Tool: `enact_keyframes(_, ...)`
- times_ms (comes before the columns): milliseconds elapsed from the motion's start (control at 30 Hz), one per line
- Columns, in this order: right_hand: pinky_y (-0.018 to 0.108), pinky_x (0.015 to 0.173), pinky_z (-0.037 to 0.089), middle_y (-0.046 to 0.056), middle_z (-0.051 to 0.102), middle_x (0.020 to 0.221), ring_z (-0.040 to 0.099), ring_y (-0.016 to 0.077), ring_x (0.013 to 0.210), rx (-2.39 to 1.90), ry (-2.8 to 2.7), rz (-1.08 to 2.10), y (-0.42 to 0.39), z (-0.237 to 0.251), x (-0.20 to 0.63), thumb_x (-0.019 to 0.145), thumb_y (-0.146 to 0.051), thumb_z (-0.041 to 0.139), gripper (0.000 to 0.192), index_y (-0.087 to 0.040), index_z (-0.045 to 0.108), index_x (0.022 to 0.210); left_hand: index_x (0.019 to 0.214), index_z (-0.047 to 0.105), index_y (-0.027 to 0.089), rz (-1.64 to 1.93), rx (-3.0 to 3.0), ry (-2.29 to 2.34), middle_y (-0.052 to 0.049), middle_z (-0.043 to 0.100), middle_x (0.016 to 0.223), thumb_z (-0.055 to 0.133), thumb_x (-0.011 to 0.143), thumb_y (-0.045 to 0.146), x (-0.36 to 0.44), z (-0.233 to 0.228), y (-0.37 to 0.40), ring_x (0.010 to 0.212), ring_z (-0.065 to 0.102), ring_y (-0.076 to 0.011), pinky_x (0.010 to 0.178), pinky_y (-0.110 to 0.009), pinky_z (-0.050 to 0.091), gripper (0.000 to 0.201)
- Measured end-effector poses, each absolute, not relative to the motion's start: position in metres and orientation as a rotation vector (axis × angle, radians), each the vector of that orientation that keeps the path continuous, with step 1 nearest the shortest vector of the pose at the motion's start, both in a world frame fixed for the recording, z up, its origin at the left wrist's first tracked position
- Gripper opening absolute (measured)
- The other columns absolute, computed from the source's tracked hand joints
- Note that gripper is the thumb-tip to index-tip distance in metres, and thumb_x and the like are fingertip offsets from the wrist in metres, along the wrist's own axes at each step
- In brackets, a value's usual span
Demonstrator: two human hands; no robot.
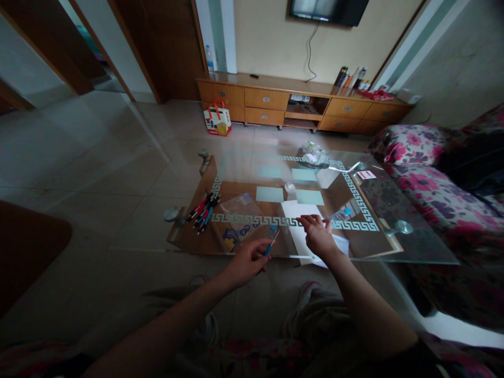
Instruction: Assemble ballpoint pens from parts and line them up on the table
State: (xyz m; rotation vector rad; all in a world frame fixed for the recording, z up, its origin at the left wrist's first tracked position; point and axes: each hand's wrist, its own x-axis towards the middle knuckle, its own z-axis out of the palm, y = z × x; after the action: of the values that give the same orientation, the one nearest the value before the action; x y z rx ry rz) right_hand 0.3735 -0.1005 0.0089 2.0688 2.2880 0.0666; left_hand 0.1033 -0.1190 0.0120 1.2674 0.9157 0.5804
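Observation:
My left hand (250,258) is closed around a blue pen (268,249) at the near edge of the glass table. The pen's slim, pale end points up and to the right. Over the white paper (300,239), my right hand (318,235) has its thumb and fingers drawn together in a pinch. Whatever lies between those fingertips is too small and dark to make out. To the left on the glass is a loose pile of red, black and blue pens (203,211). Beside the pile lies a clear plastic bag (241,207).
The glass coffee table (427,253) has a lower wooden shelf. A plastic bag of things (313,155) and a red-and-white card (366,175) rest on it. Beyond stand a TV cabinet (264,100) and a carrier bag (218,122). A flowered sofa (421,181) is at right.

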Motion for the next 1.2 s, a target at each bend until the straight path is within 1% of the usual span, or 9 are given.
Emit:
enact_keyframes(133,0.05,0.1,0.03,0.008,0.054,0.141,0.039,0.0306,0.127,2.057,2.277,0.056,-0.101,0.008,0.374,0.075,0.004,0.044,0.072,-0.028,0.05,0.139,0.126,0.059,0.018,0.584,1.265,0.907,-0.003,0.059,0.092,0.062,0.082,0.021,0.103,0.013,-0.119,0.067,0.062,-0.0104,0.063,-0.025,0.052,0.044)
enact_keyframes(300,0.052,0.1,0.029,0.008,0.058,0.135,0.041,0.0301,0.125,2.066,2.306,0.043,-0.101,0.011,0.374,0.076,0.005,0.043,0.07,-0.028,0.051,0.137,0.126,0.059,0.018,0.578,1.247,0.908,-0.003,0.058,0.093,0.063,0.081,0.021,0.103,0.014,-0.12,0.069,0.063,-0.0103,0.062,-0.023,0.051,0.045)
enact_keyframes(567,0.053,0.101,0.028,0.012,0.057,0.136,0.039,0.0327,0.126,2.09,2.329,0.034,-0.102,0.015,0.374,0.072,-0.005,0.051,0.071,-0.021,0.046,0.141,0.126,0.059,0.018,0.58,1.244,0.898,-0.003,0.059,0.092,0.064,0.081,0.023,0.103,0.011,-0.119,0.068,0.062,-0.011,0.062,-0.025,0.052,0.045)
enact_keyframes(667,0.054,0.102,0.028,0.013,0.058,0.133,0.04,0.0326,0.125,2.098,2.333,0.036,-0.102,0.013,0.375,0.074,-0.006,0.05,0.068,-0.021,0.047,0.14,0.126,0.059,0.018,0.59,1.244,0.894,-0.003,0.059,0.092,0.063,0.081,0.022,0.103,0.01,-0.119,0.07,0.063,-0.0116,0.063,-0.025,0.053,0.045)
enact_keyframes(867,0.054,0.102,0.027,0.013,0.06,0.13,0.041,0.0316,0.124,2.126,2.349,0.007,-0.101,0.012,0.373,0.078,-0.007,0.049,0.06,-0.022,0.051,0.136,0.127,0.059,0.018,0.581,1.26,0.901,-0.004,0.059,0.093,0.062,0.082,0.02,0.103,0.009,-0.119,0.068,0.062,-0.0107,0.062,-0.025,0.052,0.045)
enact_keyframes(1000,0.054,0.103,0.029,0.014,0.06,0.129,0.044,0.0322,0.123,2.168,2.382,-0.042,-0.101,0.015,0.372,0.078,-0.007,0.052,0.058,-0.021,0.054,0.134,0.126,0.059,0.018,0.588,1.248,0.9,-0.003,0.059,0.092,0.064,0.081,0.022,0.103,0.009,-0.119,0.07,0.063,-0.0113,0.063,-0.024,0.052,0.045)
enact_keyframes(1100,0.053,0.102,0.036,0.013,0.059,0.127,0.05,0.0306,0.119,2.287,2.541,-0.193,-0.098,0.017,0.369,0.078,-0.012,0.056,0.054,-0.021,0.056,0.132,0.127,0.059,0.018,0.591,1.26,0.9,-0.004,0.06,0.093,0.064,0.081,0.023,0.103,0.009,-0.118,0.069,0.063,-0.0117,0.064,-0.026,0.053,0.046)
enact_keyframes(1167,0.046,0.097,0.045,0.012,0.059,0.123,0.058,0.0262,0.11,2.424,2.684,-0.502,-0.095,0.017,0.364,0.079,-0.018,0.06,0.046,-0.019,0.062,0.124,0.128,0.058,0.019,0.583,1.265,0.903,-0.004,0.06,0.093,0.064,0.081,0.023,0.102,0.008,-0.118,0.067,0.063,-0.0112,0.063,-0.026,0.052,0.047)
enact_keyframes(1200,0.041,0.092,0.049,0.012,0.06,0.119,0.062,0.0236,0.103,2.492,2.727,-0.751,-0.093,0.017,0.361,0.079,-0.021,0.062,0.04,-0.019,0.064,0.118,0.128,0.058,0.019,0.58,1.265,0.907,-0.003,0.061,0.092,0.063,0.082,0.023,0.102,0.007,-0.118,0.065,0.063,-0.0107,0.063,-0.025,0.052,0.047)
